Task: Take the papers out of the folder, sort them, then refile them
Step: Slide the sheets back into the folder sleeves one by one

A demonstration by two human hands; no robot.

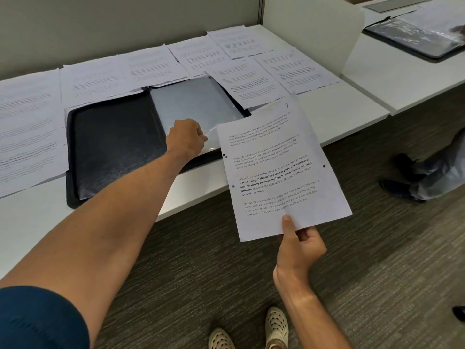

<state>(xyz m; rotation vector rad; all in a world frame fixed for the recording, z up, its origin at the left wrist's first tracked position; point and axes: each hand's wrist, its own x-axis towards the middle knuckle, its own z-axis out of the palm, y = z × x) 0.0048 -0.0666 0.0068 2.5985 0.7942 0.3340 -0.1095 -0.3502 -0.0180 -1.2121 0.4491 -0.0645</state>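
Note:
A black folder (110, 142) lies open on the white table (337, 117), with a clear plastic sleeve (191, 104) on its right half. My left hand (187, 138) reaches over the folder and pinches the sleeve's lower right corner, lifting it a little. My right hand (299, 245) grips the bottom edge of a printed sheet (279, 167) with punched holes, holding it in the air over the table's front edge, just right of the sleeve. Several printed sheets (151, 66) lie spread out on the table around the folder's back and sides.
A white divider panel (327, 28) stands at the back right. Beyond it another open folder (417, 39) lies on a second table (402, 79). Another person's legs and shoes (412, 177) are at the right. My own shoes (275, 326) stand on grey carpet.

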